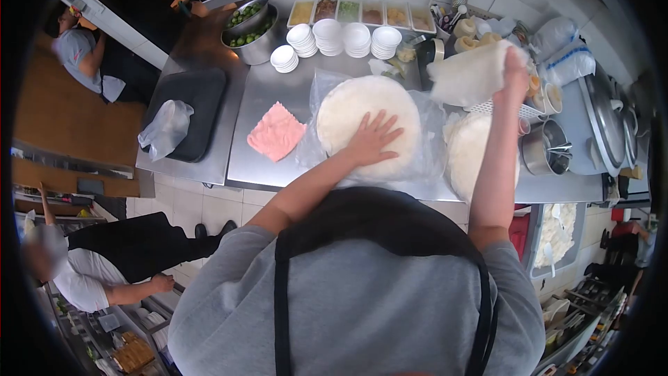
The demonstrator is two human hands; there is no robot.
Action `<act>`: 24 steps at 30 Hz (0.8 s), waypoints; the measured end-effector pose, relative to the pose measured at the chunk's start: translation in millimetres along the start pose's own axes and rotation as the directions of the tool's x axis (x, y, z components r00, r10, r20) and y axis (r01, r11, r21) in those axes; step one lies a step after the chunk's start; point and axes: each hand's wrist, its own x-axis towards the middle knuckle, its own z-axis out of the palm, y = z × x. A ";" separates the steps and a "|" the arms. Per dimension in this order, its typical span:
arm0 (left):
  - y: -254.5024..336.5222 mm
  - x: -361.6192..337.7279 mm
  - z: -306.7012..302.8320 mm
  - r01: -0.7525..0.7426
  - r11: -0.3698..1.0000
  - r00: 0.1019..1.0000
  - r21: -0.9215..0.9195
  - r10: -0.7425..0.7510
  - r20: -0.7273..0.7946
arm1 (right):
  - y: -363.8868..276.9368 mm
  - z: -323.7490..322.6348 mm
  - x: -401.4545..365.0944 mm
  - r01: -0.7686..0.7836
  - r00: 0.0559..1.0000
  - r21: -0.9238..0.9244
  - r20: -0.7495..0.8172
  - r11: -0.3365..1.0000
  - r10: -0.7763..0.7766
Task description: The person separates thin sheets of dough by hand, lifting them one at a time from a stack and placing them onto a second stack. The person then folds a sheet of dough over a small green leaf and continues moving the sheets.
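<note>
My left hand lies flat with fingers spread on a stack of large round white tortillas. Under that stack is a clear plastic bag, spread on the steel counter. Raised at the upper right, my right hand grips the edge of a thin, limp tortilla; its fingertips are partly hidden. Below that arm rests a second round pile of tortillas, partly covered by my forearm. A pink cloth sits left of the first stack.
Stacked white cups and a row of filled containers line the back. Bowls of green limes stand at back left, near a black tray. A metal pot is at right. Co-workers stand at left and far right.
</note>
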 end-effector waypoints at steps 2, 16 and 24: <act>-2.2 1.2 0.6 -0.004 1.000 1.000 0.008 0.004 -0.005 | -27.0 1.7 -0.5 -0.098 0.963 0.105 0.262 0.990 0.067; -31.6 -68.3 -47.7 0.052 -0.635 0.595 -0.771 -0.600 0.535 | 155.2 19.5 -187.9 -0.095 0.435 -0.542 0.732 0.835 0.525; -49.5 -93.3 -30.6 0.165 -0.466 0.538 -0.869 -0.696 0.475 | 174.1 -9.3 -200.8 -0.256 0.389 -0.599 0.655 0.759 0.648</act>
